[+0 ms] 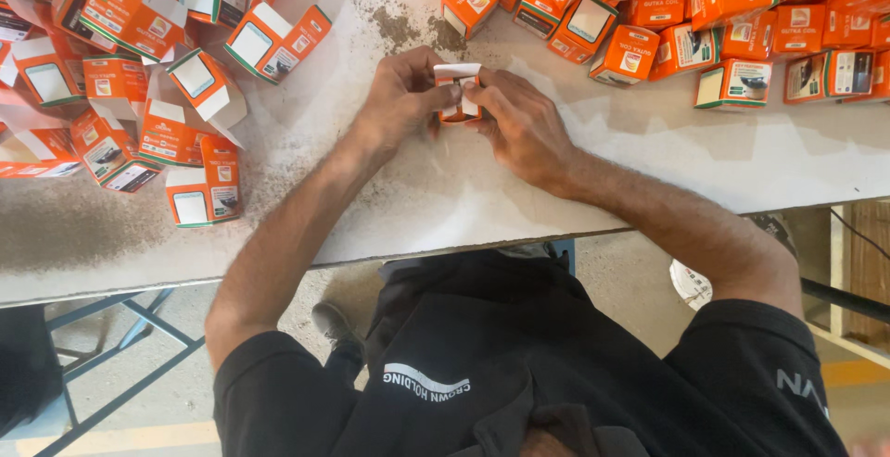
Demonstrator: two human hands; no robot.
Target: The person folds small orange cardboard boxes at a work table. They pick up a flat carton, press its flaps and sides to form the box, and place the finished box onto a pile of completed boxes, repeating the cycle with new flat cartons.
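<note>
A small orange and white carton (457, 75) sits between both hands on the white table (445, 197), near its middle. My left hand (400, 97) grips the carton's left side, thumb and fingers curled over its white top flap. My right hand (519, 123) holds the right side, fingers pressed on the flap. Most of the carton's body is hidden behind the fingers.
A heap of open, unfolded orange cartons (148, 68) covers the table's left part. Closed orange cartons (723, 21) are piled along the far right. The table's front edge (278, 267) runs above my lap. A metal frame (120, 336) stands on the floor at left.
</note>
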